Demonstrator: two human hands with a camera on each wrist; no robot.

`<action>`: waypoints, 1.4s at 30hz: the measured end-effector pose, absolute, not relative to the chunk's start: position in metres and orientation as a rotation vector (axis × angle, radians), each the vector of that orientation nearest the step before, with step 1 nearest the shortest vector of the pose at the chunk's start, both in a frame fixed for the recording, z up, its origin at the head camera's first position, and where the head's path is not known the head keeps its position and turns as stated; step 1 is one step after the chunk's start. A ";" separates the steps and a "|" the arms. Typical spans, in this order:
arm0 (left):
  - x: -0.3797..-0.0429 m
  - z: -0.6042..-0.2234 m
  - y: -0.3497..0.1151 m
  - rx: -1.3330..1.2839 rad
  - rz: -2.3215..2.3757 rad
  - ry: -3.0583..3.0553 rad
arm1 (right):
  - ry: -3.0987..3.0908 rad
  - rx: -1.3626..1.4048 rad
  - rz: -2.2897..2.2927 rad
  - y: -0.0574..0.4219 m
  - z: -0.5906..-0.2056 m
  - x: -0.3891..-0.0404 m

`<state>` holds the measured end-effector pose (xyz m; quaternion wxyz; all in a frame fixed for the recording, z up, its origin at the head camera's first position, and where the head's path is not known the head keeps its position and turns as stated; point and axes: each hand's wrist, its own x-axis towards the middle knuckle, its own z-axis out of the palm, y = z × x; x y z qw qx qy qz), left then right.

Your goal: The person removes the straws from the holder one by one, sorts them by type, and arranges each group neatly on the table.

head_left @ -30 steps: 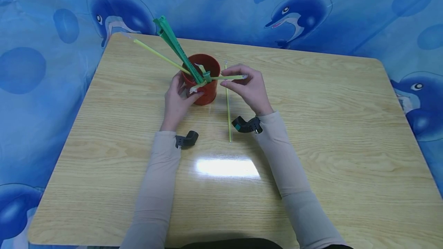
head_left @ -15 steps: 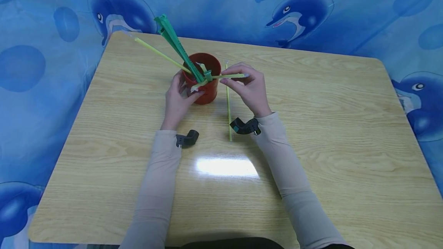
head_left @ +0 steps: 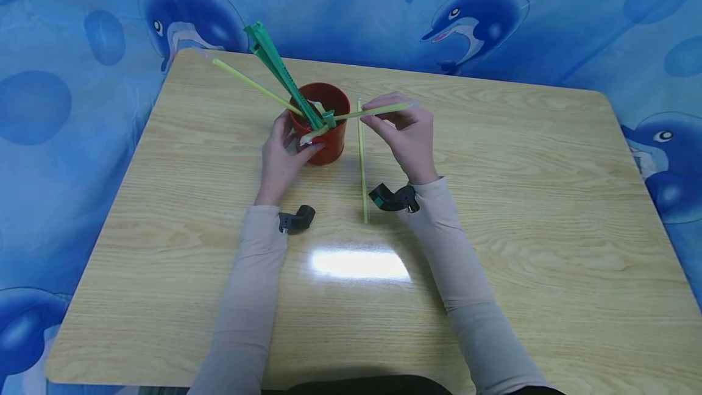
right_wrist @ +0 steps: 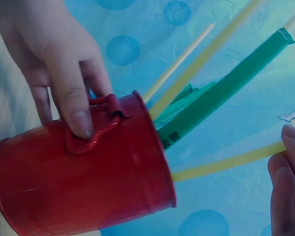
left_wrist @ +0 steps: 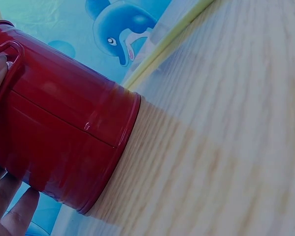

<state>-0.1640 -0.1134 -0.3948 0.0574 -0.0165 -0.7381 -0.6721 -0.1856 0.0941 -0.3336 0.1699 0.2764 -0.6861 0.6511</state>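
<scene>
A small red metal bucket [head_left: 331, 150] with a side handle stands upright on the table. My left hand [head_left: 281, 166] holds its left side; in the right wrist view the thumb lies on the handle. To the bucket's right, my right hand [head_left: 407, 139] pinches a yellow straw [right_wrist: 226, 163] in clear wrap near its outer end. The straw's other end goes over the rim into the bucket. Green wrapped sticks [head_left: 278, 72] and a long yellow straw [head_left: 249, 83] lean out toward the back left. How far they reach inside is hidden.
Another yellow straw [head_left: 362, 166] lies on the wooden table [head_left: 526, 212], just right of the bucket, partly under the right hand's side. Behind the table hangs a blue dolphin-print cloth [head_left: 384, 23]. Each wrist carries a black camera mount [head_left: 296, 219].
My right hand has moved right and slightly away from the bucket, with the pinched straw; more of that straw now shows outside the rim. The left hand and bucket have stayed in place.
</scene>
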 end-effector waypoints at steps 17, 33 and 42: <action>-0.159 -0.383 -0.111 -0.056 -2.051 -2.227 | -1.796 0.707 1.927 0.108 -0.314 -0.176; -0.166 -0.400 -0.113 -0.061 -2.052 -2.204 | -1.420 0.556 2.021 0.135 -0.288 -0.170; -0.169 -0.405 -0.115 -0.070 -2.065 -2.194 | -1.304 0.479 2.066 0.148 -0.281 -0.167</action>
